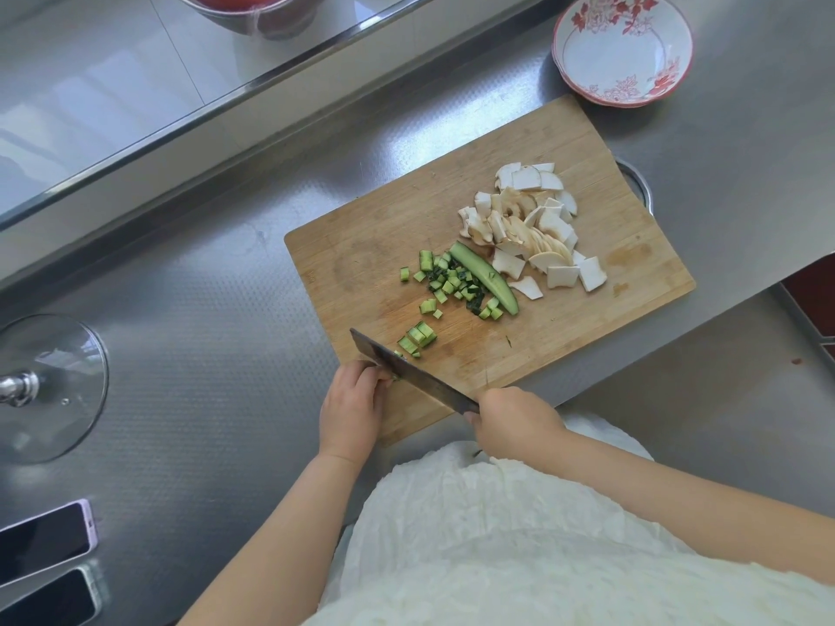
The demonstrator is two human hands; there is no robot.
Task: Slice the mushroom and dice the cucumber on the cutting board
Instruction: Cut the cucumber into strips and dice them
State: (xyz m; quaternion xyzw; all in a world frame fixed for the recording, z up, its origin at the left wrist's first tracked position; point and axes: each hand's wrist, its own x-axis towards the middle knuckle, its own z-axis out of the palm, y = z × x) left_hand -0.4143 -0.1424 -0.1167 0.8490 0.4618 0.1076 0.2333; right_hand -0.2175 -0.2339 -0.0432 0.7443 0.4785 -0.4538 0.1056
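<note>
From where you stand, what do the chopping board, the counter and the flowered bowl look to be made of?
Chopping board: apparently bamboo or wood, matte, with pale strips and grain lines. Counter: likely stainless steel, grey and dimpled with soft reflections. Flowered bowl: seemingly glazed ceramic, glossy white with red flower print.

Cutting board (388, 246): on the counter (203, 309), set at an angle, in front of the person
Mushroom slices (533, 228): piled on the board's right half
Cucumber piece (485, 278): on the board, just left of the mushroom slices, touching the diced pile
Diced cucumber (452, 282): on the board, left of the cucumber piece; a smaller cluster nearer the knife
Knife (406, 370): across the board's near-left corner, between the two hands
Left hand (350, 411): at the board's near-left edge, against the blade
Right hand (513, 422): at the board's near edge, on the knife handle
Bowls (623, 49): stacked on the counter behind the board, to the right
Glass lid (49, 386): on the counter, far left of the board
Phones (45, 567): side by side at the near-left corner
</note>
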